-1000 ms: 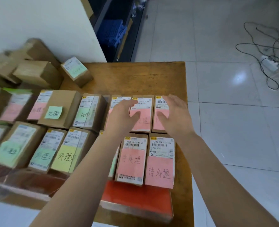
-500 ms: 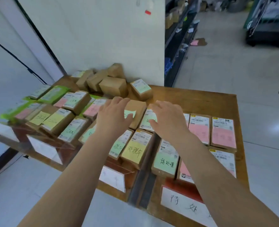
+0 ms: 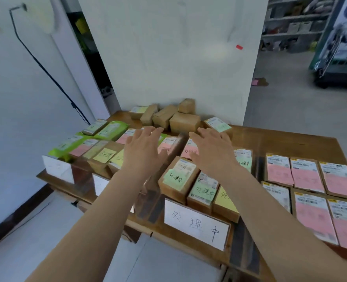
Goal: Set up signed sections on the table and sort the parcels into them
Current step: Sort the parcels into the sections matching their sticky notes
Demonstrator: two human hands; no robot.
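Cardboard parcels (image 3: 177, 179) lie under both spread hands (image 3: 142, 151).

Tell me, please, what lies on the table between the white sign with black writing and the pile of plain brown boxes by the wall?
In the head view, labelled parcels lie between the sign and the plain boxes, with both hands over them.

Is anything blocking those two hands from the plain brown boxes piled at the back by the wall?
Nothing visible. The left hand and right hand hover open above labelled parcels, and the plain brown boxes lie just beyond the fingers.
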